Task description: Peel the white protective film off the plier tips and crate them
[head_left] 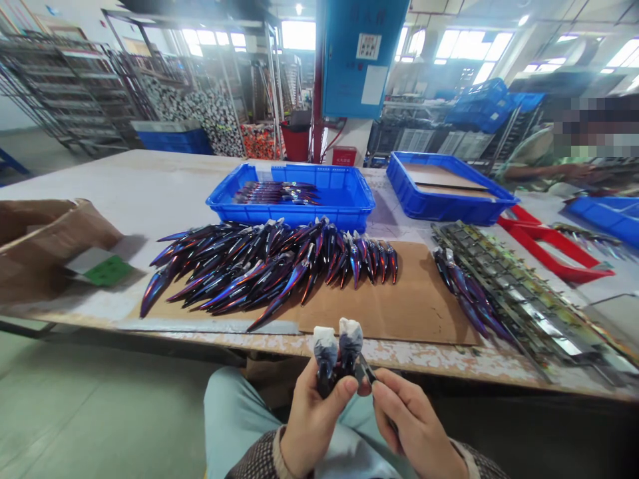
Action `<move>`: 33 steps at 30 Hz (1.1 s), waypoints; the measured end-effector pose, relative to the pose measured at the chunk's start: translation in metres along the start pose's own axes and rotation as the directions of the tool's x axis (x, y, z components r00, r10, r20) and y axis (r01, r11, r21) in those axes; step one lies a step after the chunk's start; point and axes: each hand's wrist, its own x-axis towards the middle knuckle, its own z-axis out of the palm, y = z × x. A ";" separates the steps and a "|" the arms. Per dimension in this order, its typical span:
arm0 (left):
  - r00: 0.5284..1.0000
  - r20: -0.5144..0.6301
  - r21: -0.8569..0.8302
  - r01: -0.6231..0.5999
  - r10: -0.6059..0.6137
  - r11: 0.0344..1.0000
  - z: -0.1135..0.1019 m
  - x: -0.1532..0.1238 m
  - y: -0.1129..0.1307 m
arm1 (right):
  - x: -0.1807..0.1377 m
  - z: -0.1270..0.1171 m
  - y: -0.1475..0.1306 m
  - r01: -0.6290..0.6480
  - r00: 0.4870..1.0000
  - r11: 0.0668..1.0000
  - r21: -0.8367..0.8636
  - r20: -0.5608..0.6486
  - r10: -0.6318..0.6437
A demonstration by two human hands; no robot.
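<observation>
My left hand [317, 416] is closed around two glossy dark pieces [327, 378], their ends wrapped in white covering [351, 336] and pointing up. The pieces are held upright over my lap, just in front of the table edge. In my right hand [412, 419], fingers and thumb pinch a thin metal blade [367, 369] whose tip is against or very near the right-hand piece. Beyond my hands, a heap of curved, tapering shiny pieces [239, 266] in black, purple and blue lies on a cardboard sheet [359, 313].
A blue tray [289, 218] behind the heap holds more pieces; another blue tray [449, 209] stands to its right. Several pieces [464, 293] lie beside a long metal rack [529, 299]. Red trays [554, 256], a cardboard box [50, 253] and a person [549, 156] are farther out.
</observation>
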 end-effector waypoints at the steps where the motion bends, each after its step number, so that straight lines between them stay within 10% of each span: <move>1: 1.000 0.015 0.012 -0.001 0.001 1.000 0.000 -0.001 0.000 | 0.000 -0.001 -0.001 0.014 1.000 1.000 -0.008 -0.007 -0.014; 16: 0.979 0.205 0.405 -0.061 -0.025 0.912 -0.026 -0.008 0.016 | 0.017 -0.057 -0.075 0.224 0.960 0.880 -0.418 0.248 -0.127; 21: 0.991 0.127 0.515 -0.033 -0.038 0.857 -0.053 0.000 0.030 | 0.012 -0.102 -0.082 0.081 0.997 0.940 -0.331 0.017 -0.080; 24: 0.990 -0.102 0.393 0.130 -0.098 0.910 -0.061 0.010 0.028 | 0.010 -0.116 -0.061 0.106 0.970 0.963 -0.249 -0.189 -0.156; 26: 0.972 -0.165 0.226 0.203 -0.168 0.953 -0.051 0.020 0.021 | 0.014 -0.103 -0.040 0.172 0.975 0.957 -0.235 -0.096 -0.199; 28: 0.963 -0.182 0.046 0.212 -0.201 0.976 -0.031 0.035 0.011 | 0.022 -0.076 -0.019 0.231 0.971 0.929 -0.290 0.003 -0.240; 33: 0.956 -0.161 -0.332 0.183 -0.247 0.925 0.032 0.083 -0.018 | 0.053 -0.024 0.012 0.277 0.907 0.858 -0.433 -0.175 -0.382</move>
